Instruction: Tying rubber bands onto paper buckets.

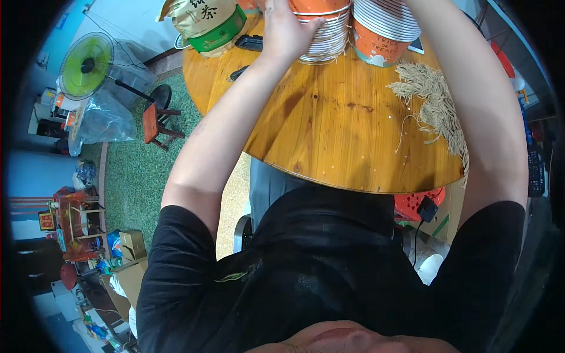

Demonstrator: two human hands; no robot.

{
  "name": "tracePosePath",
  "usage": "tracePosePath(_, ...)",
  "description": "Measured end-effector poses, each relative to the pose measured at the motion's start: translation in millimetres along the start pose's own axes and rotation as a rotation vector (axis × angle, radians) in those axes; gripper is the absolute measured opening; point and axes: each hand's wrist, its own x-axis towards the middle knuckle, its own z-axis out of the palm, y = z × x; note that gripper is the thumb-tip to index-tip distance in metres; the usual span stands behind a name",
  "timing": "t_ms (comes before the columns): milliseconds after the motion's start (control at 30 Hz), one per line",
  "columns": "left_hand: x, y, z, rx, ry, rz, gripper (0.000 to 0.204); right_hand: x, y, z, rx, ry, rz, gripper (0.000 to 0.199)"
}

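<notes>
With left hand [285,30] at left side of upright left bucket stack [327,42], far; cannot tell grip or see right hand.

The widest passage runs over the bare middle and near edge of the round wooden counter [329,138], between the left forearm [226,123] and a tan string bundle [432,100]. That bundle sprawls down the right side, under the right forearm [479,88]. Farther back, two nested orange stacks — left stack [323,42] and right stack [385,32] — bar the way, with only a slit between them. Beyond the left forearm, a gold-and-green pouch [215,29] obstructs the far left.
</notes>
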Motion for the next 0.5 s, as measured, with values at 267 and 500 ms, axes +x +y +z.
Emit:
tracePosePath(267,-31.0,-37.9,26.5,0.384,0.149,0.129,0.096,-84.5,-6.3,-81.4,-0.182,-0.191,0.470,0.035)
tracePosePath(500,-19.8,22.2,84.9,0.273,-0.215,0.373,0.097,-95.0,12.9,-61.8,-0.149,-0.010,0.278,0.028)
